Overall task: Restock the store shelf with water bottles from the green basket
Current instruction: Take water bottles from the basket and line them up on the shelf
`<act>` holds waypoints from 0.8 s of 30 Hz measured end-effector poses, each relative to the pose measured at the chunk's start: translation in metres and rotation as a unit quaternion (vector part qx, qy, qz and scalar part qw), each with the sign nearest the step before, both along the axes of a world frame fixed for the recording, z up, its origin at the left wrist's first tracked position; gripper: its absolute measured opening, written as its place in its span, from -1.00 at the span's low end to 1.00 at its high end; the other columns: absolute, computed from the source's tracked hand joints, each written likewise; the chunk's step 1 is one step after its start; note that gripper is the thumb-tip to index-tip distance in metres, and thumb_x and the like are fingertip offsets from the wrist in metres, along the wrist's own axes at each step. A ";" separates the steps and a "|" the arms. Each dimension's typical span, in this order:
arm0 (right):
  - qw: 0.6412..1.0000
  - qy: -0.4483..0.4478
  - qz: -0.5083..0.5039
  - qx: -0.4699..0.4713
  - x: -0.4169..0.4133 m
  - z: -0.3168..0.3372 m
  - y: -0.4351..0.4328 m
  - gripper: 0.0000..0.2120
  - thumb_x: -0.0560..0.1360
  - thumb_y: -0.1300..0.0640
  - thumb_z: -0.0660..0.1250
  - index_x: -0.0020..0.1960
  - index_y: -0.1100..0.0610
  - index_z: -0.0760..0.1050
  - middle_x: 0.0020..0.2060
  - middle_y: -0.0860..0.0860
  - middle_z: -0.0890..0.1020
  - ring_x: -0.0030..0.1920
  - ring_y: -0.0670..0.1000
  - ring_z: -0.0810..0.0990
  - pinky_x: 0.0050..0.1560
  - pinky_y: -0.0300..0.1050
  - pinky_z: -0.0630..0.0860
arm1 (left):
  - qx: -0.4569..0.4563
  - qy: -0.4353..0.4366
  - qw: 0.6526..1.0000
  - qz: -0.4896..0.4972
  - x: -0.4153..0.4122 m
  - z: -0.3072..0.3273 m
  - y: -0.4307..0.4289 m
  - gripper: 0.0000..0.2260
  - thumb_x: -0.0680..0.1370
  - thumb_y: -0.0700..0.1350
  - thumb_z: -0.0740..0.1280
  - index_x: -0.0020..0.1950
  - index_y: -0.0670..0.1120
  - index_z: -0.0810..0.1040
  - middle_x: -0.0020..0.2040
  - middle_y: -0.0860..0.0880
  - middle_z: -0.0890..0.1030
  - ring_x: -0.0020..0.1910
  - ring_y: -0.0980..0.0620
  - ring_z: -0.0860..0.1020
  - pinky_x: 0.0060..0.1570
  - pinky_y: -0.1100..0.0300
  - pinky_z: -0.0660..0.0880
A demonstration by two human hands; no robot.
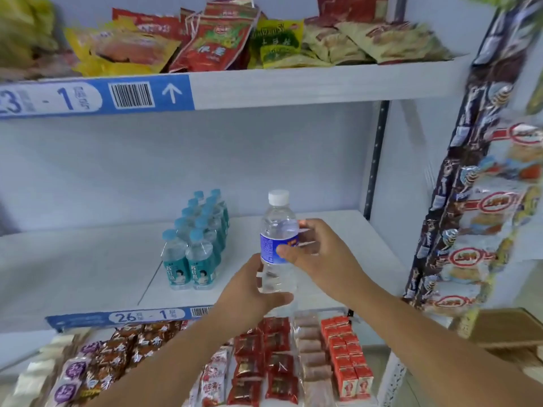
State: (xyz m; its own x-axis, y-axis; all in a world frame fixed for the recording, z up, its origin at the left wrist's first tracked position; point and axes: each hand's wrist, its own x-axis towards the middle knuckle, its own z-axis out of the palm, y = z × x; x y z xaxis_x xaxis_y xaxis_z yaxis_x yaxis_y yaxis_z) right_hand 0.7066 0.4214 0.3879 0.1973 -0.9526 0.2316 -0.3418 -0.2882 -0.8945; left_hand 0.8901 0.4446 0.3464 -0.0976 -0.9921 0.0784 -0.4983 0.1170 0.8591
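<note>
Both hands hold one blue-labelled water bottle (279, 245) upright over the middle shelf (338, 230): right hand (320, 251) pinches the label, left hand (249, 292) cups the base. Two rows of teal-labelled bottles (197, 245) already stand there; this one isn't placed yet. Green basket not visible.

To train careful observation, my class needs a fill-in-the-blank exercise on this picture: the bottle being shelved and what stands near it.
The water bottle held in both hands has a ____ cap. The right hand grips it at its ____ label. The left hand holds it ____ the right hand. The small teal-labelled bottles on the shelf stand in ____ rows.
Missing words: white; blue; below; two.
</note>
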 end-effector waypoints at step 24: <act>0.996 0.052 -0.023 0.066 0.036 -0.129 -0.261 -0.33 0.37 0.03 0.61 0.34 -0.03 0.31 0.09 -0.08 0.58 0.10 0.02 0.60 0.10 -0.11 0.53 | 0.074 0.039 0.989 0.123 0.008 -0.026 -0.150 -0.65 0.58 -0.22 0.39 0.32 0.04 0.48 -0.03 0.01 0.70 -0.12 0.03 0.71 -0.17 0.26 0.56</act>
